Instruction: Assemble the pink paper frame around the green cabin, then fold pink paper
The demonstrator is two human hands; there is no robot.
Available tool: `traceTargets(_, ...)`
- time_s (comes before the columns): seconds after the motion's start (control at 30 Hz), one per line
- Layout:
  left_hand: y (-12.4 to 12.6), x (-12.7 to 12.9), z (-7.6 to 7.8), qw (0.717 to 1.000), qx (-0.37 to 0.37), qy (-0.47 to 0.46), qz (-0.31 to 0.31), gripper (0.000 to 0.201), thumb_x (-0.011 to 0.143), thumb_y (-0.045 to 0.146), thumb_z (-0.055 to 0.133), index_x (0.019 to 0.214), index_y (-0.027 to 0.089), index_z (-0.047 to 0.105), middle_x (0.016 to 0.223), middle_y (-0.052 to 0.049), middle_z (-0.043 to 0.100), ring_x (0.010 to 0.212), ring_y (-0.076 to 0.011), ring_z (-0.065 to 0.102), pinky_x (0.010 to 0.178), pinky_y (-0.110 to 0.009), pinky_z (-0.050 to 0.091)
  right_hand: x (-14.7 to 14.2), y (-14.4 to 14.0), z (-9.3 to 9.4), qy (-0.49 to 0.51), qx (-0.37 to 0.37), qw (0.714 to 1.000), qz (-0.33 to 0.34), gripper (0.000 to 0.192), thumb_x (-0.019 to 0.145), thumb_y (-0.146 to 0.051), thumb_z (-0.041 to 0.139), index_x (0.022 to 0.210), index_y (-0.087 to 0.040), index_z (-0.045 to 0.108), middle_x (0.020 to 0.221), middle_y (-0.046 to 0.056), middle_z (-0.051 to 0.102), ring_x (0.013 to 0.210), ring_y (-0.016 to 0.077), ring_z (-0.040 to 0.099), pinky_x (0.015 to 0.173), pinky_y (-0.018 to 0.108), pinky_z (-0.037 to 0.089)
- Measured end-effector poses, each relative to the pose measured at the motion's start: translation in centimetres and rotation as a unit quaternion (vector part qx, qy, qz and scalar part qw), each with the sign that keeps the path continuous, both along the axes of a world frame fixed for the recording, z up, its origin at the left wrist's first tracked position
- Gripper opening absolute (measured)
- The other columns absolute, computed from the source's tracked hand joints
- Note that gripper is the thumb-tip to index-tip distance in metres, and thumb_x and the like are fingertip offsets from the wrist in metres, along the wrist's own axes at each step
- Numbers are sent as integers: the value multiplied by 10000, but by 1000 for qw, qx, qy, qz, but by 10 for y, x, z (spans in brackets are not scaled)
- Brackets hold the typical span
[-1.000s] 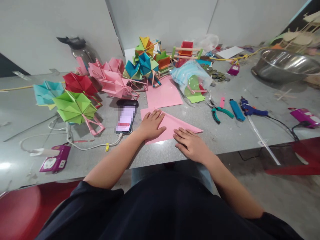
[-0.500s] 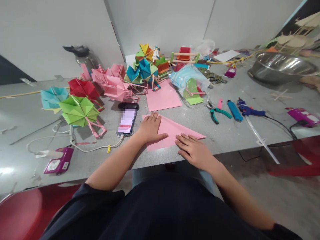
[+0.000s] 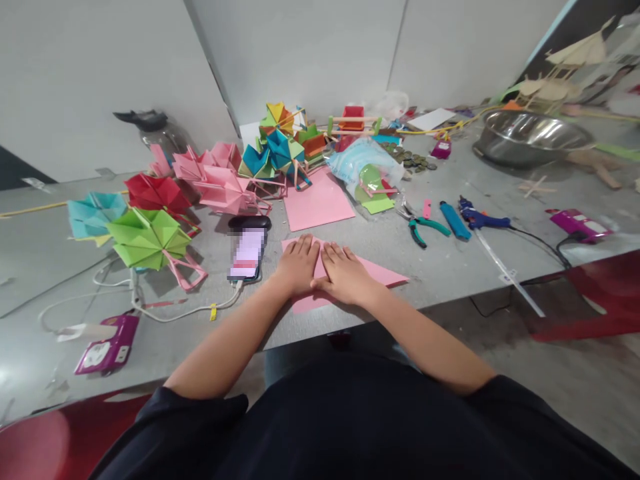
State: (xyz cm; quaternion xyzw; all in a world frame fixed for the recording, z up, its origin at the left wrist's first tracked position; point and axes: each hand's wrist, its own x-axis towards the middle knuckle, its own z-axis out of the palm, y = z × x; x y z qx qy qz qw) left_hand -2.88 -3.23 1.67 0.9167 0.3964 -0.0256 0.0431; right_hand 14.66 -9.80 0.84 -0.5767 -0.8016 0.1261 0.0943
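Observation:
A pink paper point(image 3: 381, 273) folded into a triangle lies near the front edge of the grey table point(image 3: 450, 267). My left hand point(image 3: 297, 265) rests flat on its left part, fingers spread slightly. My right hand point(image 3: 346, 275) lies flat beside it on the middle of the paper, and the two hands touch side by side. Neither hand grips anything. A second flat pink sheet point(image 3: 317, 202) lies just beyond the folded one.
A phone point(image 3: 246, 254) on a white cable lies left of my hands. Folded paper shapes in green point(image 3: 146, 238), red, blue and pink crowd the left and back. Green-handled pliers point(image 3: 424, 229), a blue lighter point(image 3: 455, 220), a glue gun point(image 3: 483, 216) and a steel bowl point(image 3: 530, 137) lie to the right.
My right hand has slid left along the paper from its lower right part until it meets my left hand. The view has shifted slightly.

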Motion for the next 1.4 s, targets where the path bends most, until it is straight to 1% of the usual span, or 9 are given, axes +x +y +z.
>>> traceTargets(0.27,0,-1,-4,999,-3,-46,1,1076,922,781,625,1672,44,396,1808,-318,312,1702,-465,278,1372,-582,227,16,-24,-21,-21,33,998,-46,1049,1060,-809,383,1752,-23,310,1795,298,337,1701,445,304,1381,642,275)
traceTargets(0.57,0,0,2,1000,-12,-28,2,1115,921,812,608,1672,17,388,1810,-332,291,1705,-478,255,1384,-563,196,91,-122,-30,-67,53,990,-114,974,1093,-746,361,1782,-67,255,1790,266,375,1681,425,364,1349,631,362)
traceTargets(0.7,1,-1,0,1000,-1,-30,0,1089,923,819,589,1696,84,371,1815,-291,320,1705,-464,268,1373,-568,214,122,-162,-32,-81,69,978,-180,970,1079,-771,372,1785,-112,284,1762,256,436,1644,446,427,1306,659,411)
traceTargets(0.87,5,0,-1,999,-3,-32,-9,1072,924,841,562,1723,153,372,1830,-242,322,1694,-470,285,1355,-606,225,113,-171,-24,-52,119,954,-269,936,1082,-774,359,1717,-89,422,1661,317,546,1540,501,548,1216,719,474)
traceTargets(0.93,6,0,1,1000,-4,-25,-9,1079,920,845,569,1733,161,378,1836,-236,311,1684,-476,300,1343,-626,234,88,-163,-17,-13,157,961,-227,831,1114,-708,371,1689,-116,470,1660,285,564,1554,462,547,1218,676,497)
traceTargets(1.07,5,1,5,1000,-10,-13,-4,1061,953,827,549,1752,155,358,1847,-230,284,1696,-459,285,1347,-613,231,26,-145,-12,18,143,989,30,795,1123,-703,380,1619,-108,561,1712,228,526,1635,383,461,1299,568,461)
traceTargets(1.13,4,1,6,1000,-18,-12,1,1060,960,812,558,1756,144,345,1852,-238,260,1709,-453,260,1357,-607,218,4,-139,-17,7,117,989,94,868,1098,-761,384,1631,-97,550,1724,223,508,1645,367,448,1328,547,432)
traceTargets(1.27,2,1,6,1000,-25,-13,7,1073,945,803,591,1757,148,339,1854,-241,250,1716,-449,246,1365,-601,211,4,-144,-32,-18,101,991,90,897,1092,-789,349,1669,-123,515,1733,178,506,1641,332,461,1339,521,416)
traceTargets(1.4,3,0,3,1000,-20,-22,8,1089,925,822,603,1752,158,353,1855,-230,261,1711,-449,254,1365,-600,215,56,-171,-31,-50,131,990,-15,856,1104,-773,301,1640,-161,569,1683,156,579,1578,358,540,1254,550,485)
